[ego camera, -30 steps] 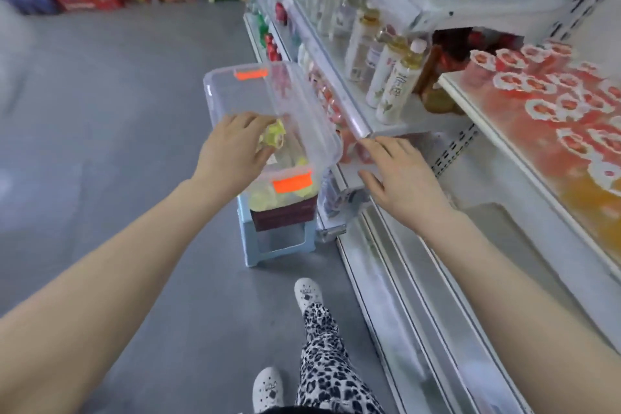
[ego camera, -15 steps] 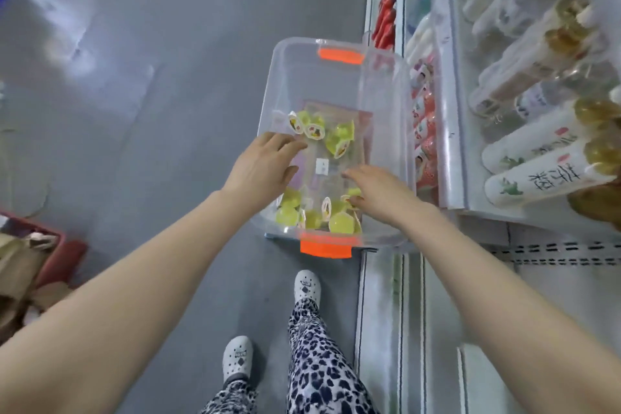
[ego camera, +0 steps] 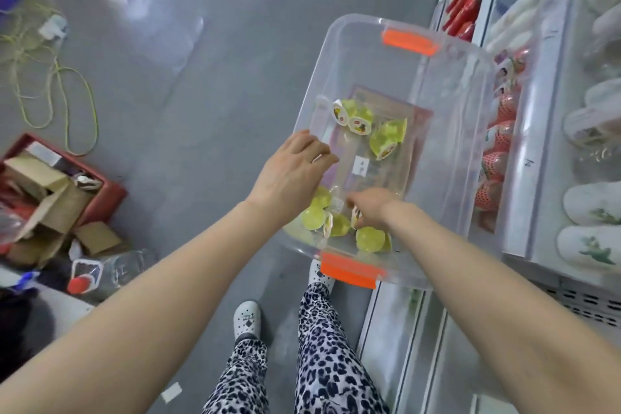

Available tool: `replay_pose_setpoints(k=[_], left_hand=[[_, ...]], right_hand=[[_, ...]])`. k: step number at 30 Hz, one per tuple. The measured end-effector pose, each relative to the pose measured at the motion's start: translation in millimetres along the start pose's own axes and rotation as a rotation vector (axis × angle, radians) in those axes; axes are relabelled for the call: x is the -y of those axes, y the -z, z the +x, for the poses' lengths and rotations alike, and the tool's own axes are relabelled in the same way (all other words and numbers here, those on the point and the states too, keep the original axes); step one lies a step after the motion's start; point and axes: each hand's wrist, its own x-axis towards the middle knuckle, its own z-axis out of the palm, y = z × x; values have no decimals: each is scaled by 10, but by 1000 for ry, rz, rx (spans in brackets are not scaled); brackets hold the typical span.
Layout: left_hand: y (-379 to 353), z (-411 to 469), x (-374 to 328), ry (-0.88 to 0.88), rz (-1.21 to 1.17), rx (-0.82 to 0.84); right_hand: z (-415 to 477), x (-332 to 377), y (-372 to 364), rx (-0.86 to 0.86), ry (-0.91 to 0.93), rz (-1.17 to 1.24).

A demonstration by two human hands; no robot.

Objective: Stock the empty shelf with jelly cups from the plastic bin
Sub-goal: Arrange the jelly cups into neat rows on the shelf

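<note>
A clear plastic bin (ego camera: 467, 118) with orange latches stands beside the shelving. Several yellow-green jelly cups lie in it, one cluster at the far end (ego camera: 383, 136) and one at the near end (ego camera: 314, 217). My left hand (ego camera: 290, 175) rests over the bin's left rim, fingers curled on the edge. Reaching down into the near end, my right hand (ego camera: 368, 208) has its fingers curled round a jelly cup among the near cluster. The empty shelf is out of view.
White shelving (ego camera: 544, 151) with red and white packaged goods runs along the right. A red crate of cardboard (ego camera: 111, 198) and a clear jug (ego camera: 111, 274) sit on the grey floor at left, with yellow cord (ego camera: 64, 84) beyond. My feet stand below the bin.
The view swung from the shelves down onto the bin. My right hand left the shelf edge and went into the bin's near end among the cups. My left hand stays on the rim.
</note>
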Motion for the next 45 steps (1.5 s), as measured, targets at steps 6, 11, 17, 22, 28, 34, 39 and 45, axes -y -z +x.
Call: replay_pose_setpoints(k=[6, 11, 17, 22, 28, 34, 39, 45], left_hand=[[9, 13, -27, -20, 97, 44], [-9, 79, -162, -88, 281, 143], [-294, 453, -478, 95, 258, 726], [-693, 490, -322, 201, 296, 944], [-837, 441, -261, 219, 303, 911], [-686, 500, -370, 297, 82, 778], [-360, 505, -464, 338, -139, 580], [146, 241, -522, 260, -278, 320]], right_hand=[[-284, -224, 423, -361, -89, 225], [-746, -473, 629, -697, -26, 141], [-895, -625, 517, -905, -34, -20], [-843, -640, 501, -941, -21, 15], [-808, -644, 489, -955, -8, -1], [-850, -632, 511, -911, -25, -9], [-948, -571, 522, -911, -48, 139], [-1446, -183, 352, -1069, -152, 415]])
